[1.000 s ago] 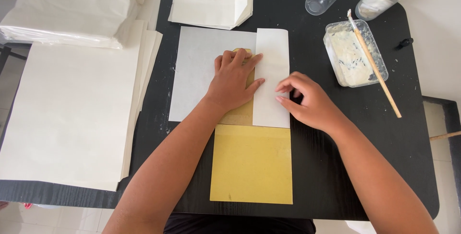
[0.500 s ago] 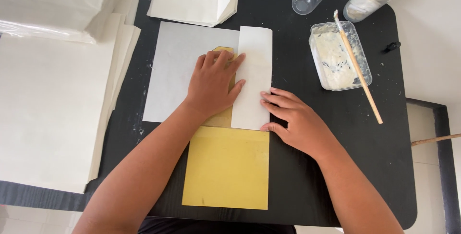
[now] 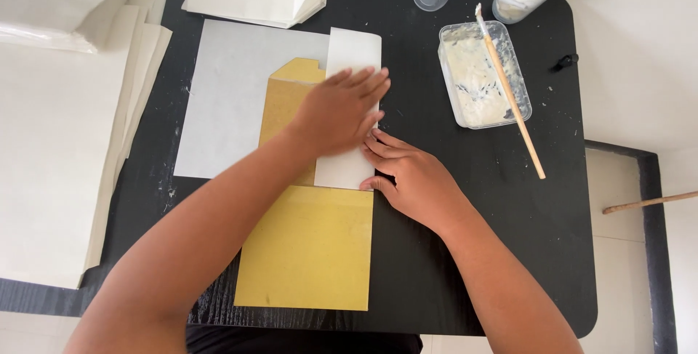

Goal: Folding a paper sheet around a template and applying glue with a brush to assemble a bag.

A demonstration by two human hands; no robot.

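The left hand [image 3: 340, 110] is laid flat, fingers spread, on a white paper strip [image 3: 351, 52] folded over a yellow-brown envelope [image 3: 309, 252] — nothing is grasped. The right hand [image 3: 411, 179] is pressed open against the strip's lower right edge, its fingertips [image 3: 372, 145] touching the paper. The envelope lies at the middle of the black tabletop [image 3: 436, 267], partly over a grey sheet [image 3: 222, 99]. To the right — well apart — a paste-filled clear tray [image 3: 483, 74] is seen with a wooden brush [image 3: 512, 99] resting across it.

left hand [image 3: 338, 110] flat on white strip [image 3: 351, 56], yellow envelope [image 3: 309, 248]
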